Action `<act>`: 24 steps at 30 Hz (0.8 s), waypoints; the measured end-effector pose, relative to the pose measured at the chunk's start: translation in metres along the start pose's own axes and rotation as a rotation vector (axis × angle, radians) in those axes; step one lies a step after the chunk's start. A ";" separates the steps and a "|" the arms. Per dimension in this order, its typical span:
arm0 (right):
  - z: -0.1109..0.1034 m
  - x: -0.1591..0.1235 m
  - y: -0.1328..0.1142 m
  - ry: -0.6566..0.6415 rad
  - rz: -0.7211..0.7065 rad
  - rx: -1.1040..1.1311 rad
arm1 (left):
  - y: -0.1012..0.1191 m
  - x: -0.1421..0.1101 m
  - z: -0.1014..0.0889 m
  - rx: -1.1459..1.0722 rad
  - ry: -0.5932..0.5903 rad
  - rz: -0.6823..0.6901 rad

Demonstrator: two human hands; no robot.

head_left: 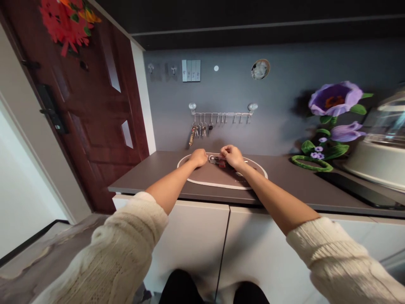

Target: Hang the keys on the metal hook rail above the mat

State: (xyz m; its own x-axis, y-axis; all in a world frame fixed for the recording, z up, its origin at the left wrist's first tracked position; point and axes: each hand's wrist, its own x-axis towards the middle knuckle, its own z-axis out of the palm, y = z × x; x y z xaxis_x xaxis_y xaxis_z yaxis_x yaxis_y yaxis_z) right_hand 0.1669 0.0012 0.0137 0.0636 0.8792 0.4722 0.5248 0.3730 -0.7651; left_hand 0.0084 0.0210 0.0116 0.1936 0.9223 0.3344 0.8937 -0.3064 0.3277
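Two hands (198,158) (233,157) curled by keyring (211,158), grip unclear; mat (215,180) beneath, hanging keys (204,129) behind, flowers (344,131) right.

Wears chunky cream knitwear (126,236), with left sleeve (104,257) and right sleeve (344,257) ending in thick, bunched cuffs (153,204). Shows small openwork holes and raised ribbing. Leaves left hand (198,158) and right hand (233,156) bare. Below the front edge of the countertop (152,171), wears plain black legwear (182,289).

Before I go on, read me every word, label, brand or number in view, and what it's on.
Nothing reads clearly.
White four-strip wall panel: small marks, too blurred to read.
Brown mat: faint print, too small to read.
Dark red tag: no lettering I can make out.
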 end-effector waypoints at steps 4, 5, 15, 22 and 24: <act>0.000 -0.004 0.007 0.005 -0.129 -0.270 | 0.007 -0.001 0.014 -0.049 0.065 -0.062; 0.001 -0.004 0.008 0.003 -0.156 -0.313 | 0.008 -0.001 0.017 -0.059 0.076 -0.074; 0.007 -0.001 0.011 -0.056 -0.203 -0.470 | 0.006 0.001 0.021 -0.080 0.041 -0.024; 0.008 0.003 0.015 -0.048 -0.227 -0.475 | 0.005 0.001 0.026 0.027 0.102 0.111; 0.008 0.003 0.016 -0.045 -0.229 -0.469 | 0.005 0.001 0.026 0.053 0.133 0.159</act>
State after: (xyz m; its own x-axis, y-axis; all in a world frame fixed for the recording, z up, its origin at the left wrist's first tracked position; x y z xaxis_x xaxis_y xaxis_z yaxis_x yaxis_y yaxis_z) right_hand 0.1691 0.0123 -0.0006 -0.1280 0.8064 0.5774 0.8453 0.3932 -0.3617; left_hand 0.0238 0.0266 -0.0098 0.2821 0.8231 0.4928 0.8768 -0.4297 0.2158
